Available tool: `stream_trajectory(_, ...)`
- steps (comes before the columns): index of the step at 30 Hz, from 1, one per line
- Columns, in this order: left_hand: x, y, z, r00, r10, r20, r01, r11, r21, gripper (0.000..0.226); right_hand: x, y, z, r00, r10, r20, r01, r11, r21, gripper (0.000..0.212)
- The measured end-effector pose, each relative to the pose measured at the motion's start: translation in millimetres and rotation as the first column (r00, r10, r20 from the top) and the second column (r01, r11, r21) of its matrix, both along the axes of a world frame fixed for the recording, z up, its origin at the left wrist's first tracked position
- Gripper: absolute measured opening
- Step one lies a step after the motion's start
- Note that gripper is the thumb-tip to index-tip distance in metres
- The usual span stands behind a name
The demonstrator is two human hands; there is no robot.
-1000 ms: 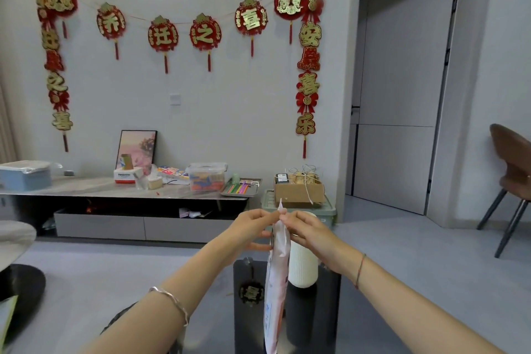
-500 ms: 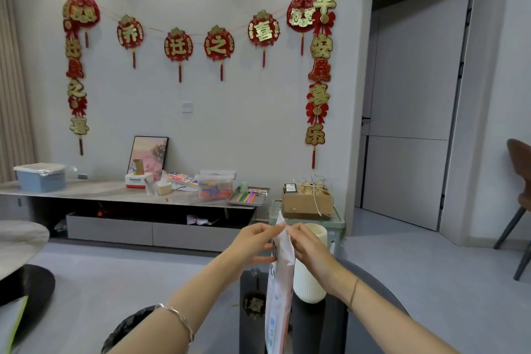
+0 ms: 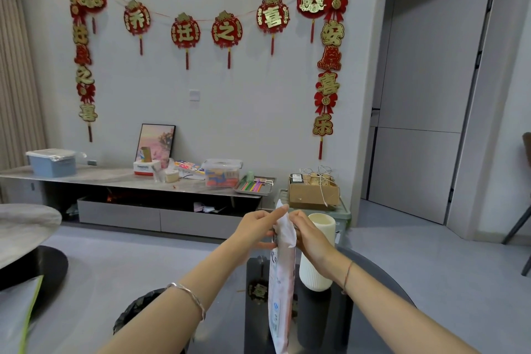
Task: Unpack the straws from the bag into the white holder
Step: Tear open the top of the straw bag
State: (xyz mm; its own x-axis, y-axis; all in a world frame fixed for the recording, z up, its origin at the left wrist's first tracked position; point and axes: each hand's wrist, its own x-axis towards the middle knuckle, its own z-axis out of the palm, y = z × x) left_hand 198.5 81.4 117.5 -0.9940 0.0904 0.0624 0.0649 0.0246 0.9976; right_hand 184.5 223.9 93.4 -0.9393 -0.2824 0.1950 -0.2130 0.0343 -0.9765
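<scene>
A long, narrow white bag point(image 3: 281, 293) of straws hangs upright in front of me over a dark glossy table point(image 3: 382, 322). My left hand point(image 3: 255, 228) pinches the bag's top edge from the left. My right hand point(image 3: 309, 236) pinches the same top edge from the right, thumb and fingers curled on the plastic. Just behind and right of the bag stands the white ribbed holder point(image 3: 319, 256), an upright open cylinder on the table. The straws inside the bag are not distinguishable.
A low cabinet point(image 3: 120, 181) along the far wall carries a blue bin point(image 3: 51, 162), a clear box point(image 3: 221, 172) and a tray of coloured sticks point(image 3: 254, 185). A cardboard box point(image 3: 313, 191) rests on a green crate. A round table point(image 3: 23, 227) is at left, a chair point(image 3: 525, 210) at far right.
The view has shifted so the room sits further right and lower. Both hands stay pinched on the bag's top, now slightly further apart, with the top edge spreading.
</scene>
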Motion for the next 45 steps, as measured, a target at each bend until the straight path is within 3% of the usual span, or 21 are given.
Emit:
stream_trajectory(4,-3,0,-1,0.999,0.035,-0.004,-0.035,0.999,-0.016,0.044,-3,-5,-4,1.0,-0.004,-0.014,0.004,1.0,0.019,0.025)
stream_trajectory(10,-2,3,-3,0.999,0.032,-0.009,-0.032,0.999,-0.032,0.031,-3,-8,-4,1.0,-0.01,-0.022,0.011,1.0,0.014,0.023)
stream_trajectory(19,0,15,-15,0.972,-0.027,-0.233,-0.004,0.992,-0.129,0.031,-4,-4,-3,0.995,-0.053,-0.082,0.063,0.989,0.133,0.024)
stream_trajectory(26,-2,22,-31,0.953,0.068,-0.296,-0.079,0.997,-0.026,0.028,0,-2,0,0.983,-0.03,-0.18,0.076,0.963,0.259,0.024)
stream_trajectory(28,-6,24,-30,0.947,0.096,-0.305,-0.102,0.995,-0.004,0.028,0,-1,11,0.962,-0.036,-0.271,0.134,0.925,0.356,0.023)
stream_trajectory(30,-9,25,-24,0.944,0.083,-0.32,-0.103,0.994,-0.044,0.03,0,4,30,0.94,-0.026,-0.34,0.212,0.827,0.522,0.027)
stream_trajectory(33,-12,28,-11,0.934,0.063,-0.351,-0.105,0.989,-0.102,0.031,1,13,60,0.968,0.024,-0.249,0.151,0.739,0.657,0.025)
stream_trajectory(39,-17,34,1,0.928,0.019,-0.373,-0.082,0.985,-0.154,0.03,3,21,74,0.988,0.063,-0.141,0.059,0.687,0.724,0.033)
stream_trajectory(45,-18,35,-12,0.928,0.024,-0.371,-0.08,0.987,-0.138,0.029,2,18,56,0.962,0.037,-0.27,0.164,0.714,0.681,0.026)
